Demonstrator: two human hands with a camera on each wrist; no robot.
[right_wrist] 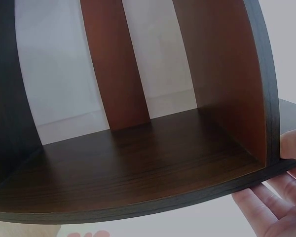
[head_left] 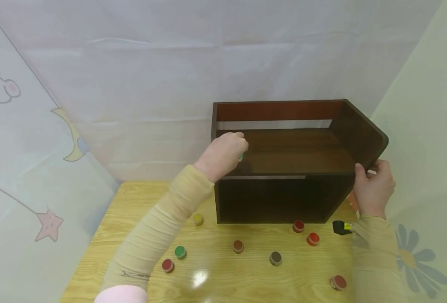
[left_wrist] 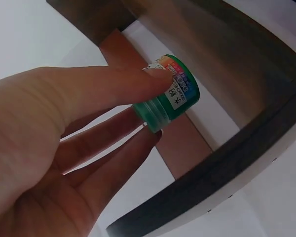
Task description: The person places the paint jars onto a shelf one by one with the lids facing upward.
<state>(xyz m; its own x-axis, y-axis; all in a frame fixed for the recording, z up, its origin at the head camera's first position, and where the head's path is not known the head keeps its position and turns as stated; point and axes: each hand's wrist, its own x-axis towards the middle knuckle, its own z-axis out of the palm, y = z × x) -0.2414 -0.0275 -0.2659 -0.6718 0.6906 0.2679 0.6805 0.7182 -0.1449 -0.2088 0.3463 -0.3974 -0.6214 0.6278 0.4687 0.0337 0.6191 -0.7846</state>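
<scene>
Pinching a green jar between thumb and fingers, the left hand is holding it over the left end of the brown shelf, whose right edge the right hand is gripping.

ok so in the head view the left hand hides nearly all of the green jar, some black thing looks partly tucked behind the right sleeve, bench runs off the bottom, and the right wrist view crops the right hand
</scene>
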